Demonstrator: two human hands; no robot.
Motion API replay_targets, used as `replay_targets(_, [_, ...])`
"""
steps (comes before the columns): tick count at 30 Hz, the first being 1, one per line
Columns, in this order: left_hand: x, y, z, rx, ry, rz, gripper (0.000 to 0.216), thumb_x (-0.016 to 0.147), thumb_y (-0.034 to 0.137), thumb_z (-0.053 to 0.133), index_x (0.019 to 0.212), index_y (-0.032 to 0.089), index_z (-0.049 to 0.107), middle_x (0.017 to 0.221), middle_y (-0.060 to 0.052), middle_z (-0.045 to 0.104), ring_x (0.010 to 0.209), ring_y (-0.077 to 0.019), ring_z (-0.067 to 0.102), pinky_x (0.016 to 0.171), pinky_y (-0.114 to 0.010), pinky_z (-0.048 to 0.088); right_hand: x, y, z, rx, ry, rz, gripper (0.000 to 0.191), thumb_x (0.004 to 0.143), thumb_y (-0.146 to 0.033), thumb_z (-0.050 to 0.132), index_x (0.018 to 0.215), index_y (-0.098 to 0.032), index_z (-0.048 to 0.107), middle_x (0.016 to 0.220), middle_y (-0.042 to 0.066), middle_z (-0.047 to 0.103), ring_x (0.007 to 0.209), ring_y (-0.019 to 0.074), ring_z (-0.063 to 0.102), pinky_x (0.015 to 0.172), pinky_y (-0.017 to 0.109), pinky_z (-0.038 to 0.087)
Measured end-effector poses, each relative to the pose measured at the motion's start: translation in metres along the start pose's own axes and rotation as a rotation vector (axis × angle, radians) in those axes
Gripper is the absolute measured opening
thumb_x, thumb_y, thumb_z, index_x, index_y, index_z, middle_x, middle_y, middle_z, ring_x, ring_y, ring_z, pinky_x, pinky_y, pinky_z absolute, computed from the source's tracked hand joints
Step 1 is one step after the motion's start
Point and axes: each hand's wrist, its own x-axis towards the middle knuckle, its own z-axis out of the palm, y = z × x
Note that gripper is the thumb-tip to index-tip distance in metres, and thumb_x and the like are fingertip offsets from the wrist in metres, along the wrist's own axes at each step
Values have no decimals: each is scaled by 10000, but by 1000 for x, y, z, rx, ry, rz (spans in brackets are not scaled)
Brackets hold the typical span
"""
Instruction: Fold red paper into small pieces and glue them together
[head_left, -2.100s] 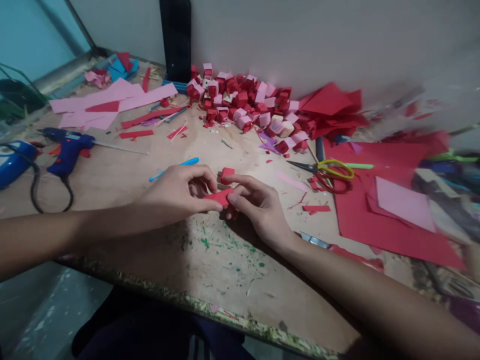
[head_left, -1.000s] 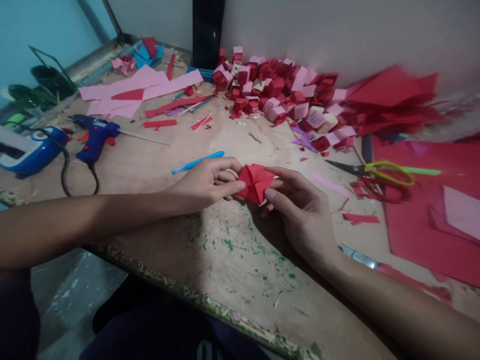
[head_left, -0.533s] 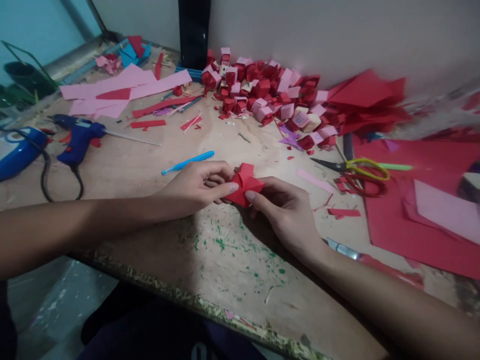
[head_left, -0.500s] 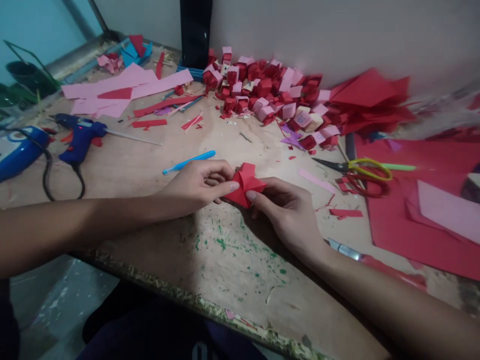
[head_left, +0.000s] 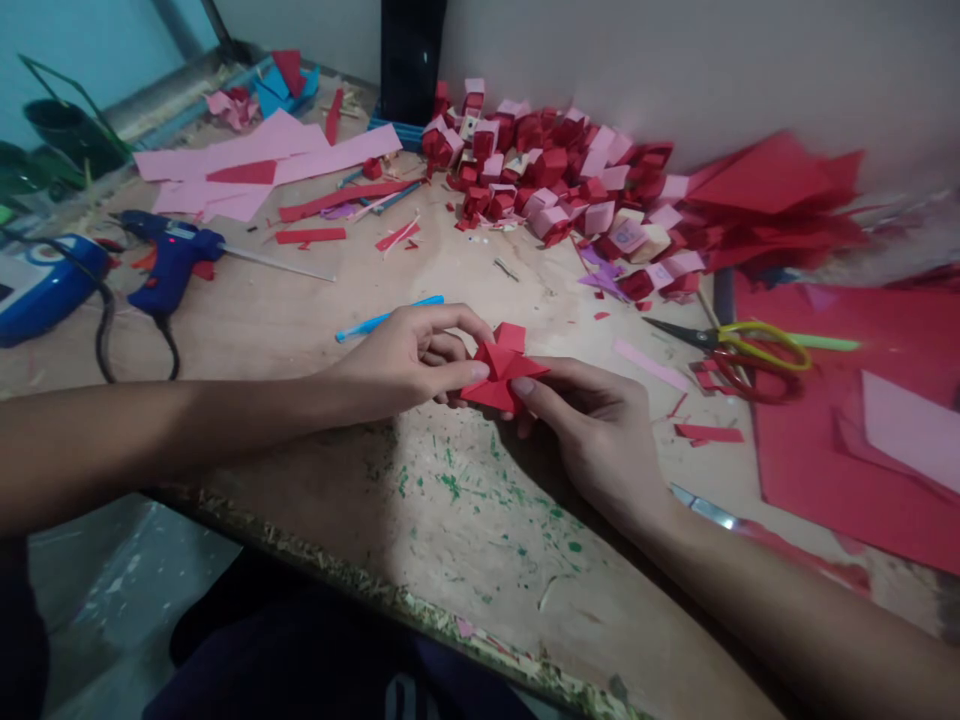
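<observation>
A small folded piece of red paper [head_left: 501, 370] is pinched between both my hands just above the worn wooden table [head_left: 480, 520]. My left hand [head_left: 409, 358] grips its left side with thumb and fingers. My right hand [head_left: 600, 430] holds its right side, thumb on top. The paper's flaps are drawn inward into a creased, partly collapsed shape. A light blue pen-like tool [head_left: 386, 318] lies just beyond my left hand.
A heap of small red and pink paper cubes [head_left: 562, 190] sits by the wall. Yellow-and-red scissors [head_left: 739, 345] and red paper sheets [head_left: 847, 420] lie at right. A blue glue gun [head_left: 172, 262], pink strips [head_left: 262, 165] and a blue device [head_left: 41, 290] lie at left.
The red paper was a flat narrow fold, then opened into a creased square, and is now pushed together into a collapsed shape. Both hands stayed in about the same spot.
</observation>
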Motion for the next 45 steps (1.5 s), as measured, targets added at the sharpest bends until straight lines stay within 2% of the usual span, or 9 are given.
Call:
replay_targets(10, [-1,-3,1,197,27,166,112,831,247,735,906,175,694,1086,-59,663,882,-135,639,673,-219,524,-1,2,0,3,-118,-17,120,905,-265,748,970,-215,836,630,9,716,540,135,633,527,260,537])
replay_targets(15, [-3,-3,1,217,34,214,47,839,208,715,877,181,708,1066,-61,676,993,-175,660,738,-240,559,-1,0,0,61,-146,6,167,907,-261,738,1034,-200,829,712,29,757,558,142,679,572,285,601])
replay_targets(23, [-5,-5,2,326,50,387,116,833,78,667,828,186,708,1018,-46,701,908,-134,662,692,-210,525,-1,3,-2,167,-170,19,164,909,-222,714,1024,-208,831,736,31,764,600,158,712,610,304,619])
replay_targets(27, [-6,-3,2,395,75,409,145,830,65,651,810,192,719,1045,-53,715,870,-131,659,658,-213,516,0,8,-5,231,-176,24,226,966,-346,675,1048,-200,826,732,52,766,646,197,737,611,332,618])
replay_targets(31, [-8,-1,3,440,66,419,147,846,101,666,771,202,743,1064,-62,725,910,-155,668,674,-234,525,-1,3,-3,148,-174,48,276,900,-424,781,1076,-213,806,770,47,782,638,187,729,596,314,615])
replay_targets(36, [-6,-1,4,312,36,310,48,818,182,759,851,196,727,1104,-62,692,842,-134,649,627,-224,503,0,0,0,113,-132,65,225,862,-354,824,1011,-187,798,723,36,771,601,159,703,583,282,600])
replay_targets(39, [-4,-1,5,172,7,170,434,686,246,896,1047,208,657,1071,-46,681,735,-104,621,541,-204,444,1,1,1,108,-63,35,159,856,-311,825,955,-189,799,699,23,755,584,153,696,566,278,597])
replay_targets(41, [-3,0,4,115,-13,75,532,690,295,904,1124,220,605,961,-18,692,676,-93,605,530,-201,428,1,2,1,113,-47,31,140,855,-297,824,946,-194,796,699,22,754,594,161,704,574,292,607])
replay_targets(45, [-1,0,2,84,-103,-5,204,897,349,722,998,187,650,786,-12,712,692,-120,654,605,-235,493,-1,4,2,152,-43,54,155,878,-310,807,991,-206,792,755,38,781,656,178,732,601,309,622])
